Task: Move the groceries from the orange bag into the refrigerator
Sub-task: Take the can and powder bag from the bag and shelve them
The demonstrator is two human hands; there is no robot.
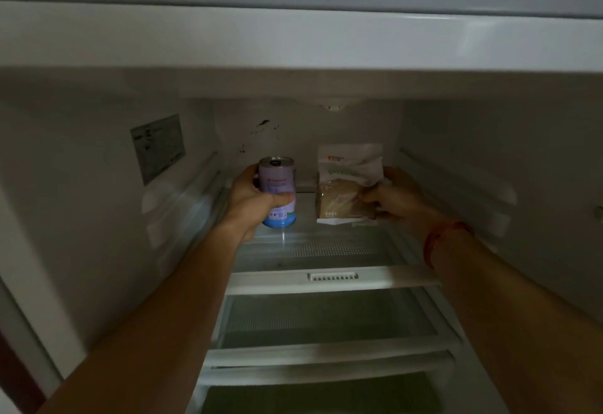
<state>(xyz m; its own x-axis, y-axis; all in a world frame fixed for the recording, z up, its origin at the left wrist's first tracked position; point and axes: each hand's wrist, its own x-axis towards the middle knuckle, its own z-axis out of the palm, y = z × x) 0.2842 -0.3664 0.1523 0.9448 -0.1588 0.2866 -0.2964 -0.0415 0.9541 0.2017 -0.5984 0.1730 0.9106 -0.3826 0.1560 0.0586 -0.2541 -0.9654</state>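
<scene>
Left hand (pixel 251 198) curls round a purple-and-blue can (pixel 277 185), upright at the back left of the refrigerator's (pixel 98 218) top shelf (pixel 329 278), while the right hand (pixel 388 198) pinches a wrapped bread packet (pixel 349 182) standing at the back right; I cannot tell whether the can's base touches the glass. The step looks like setting both groceries down, so next each hand should let go once its item stands steady, then draw back over the shelf's front edge. Only a sticker (pixel 159 147) on the left wall is nearby, nothing seems to block the way, and the orange bag is out of view.
</scene>
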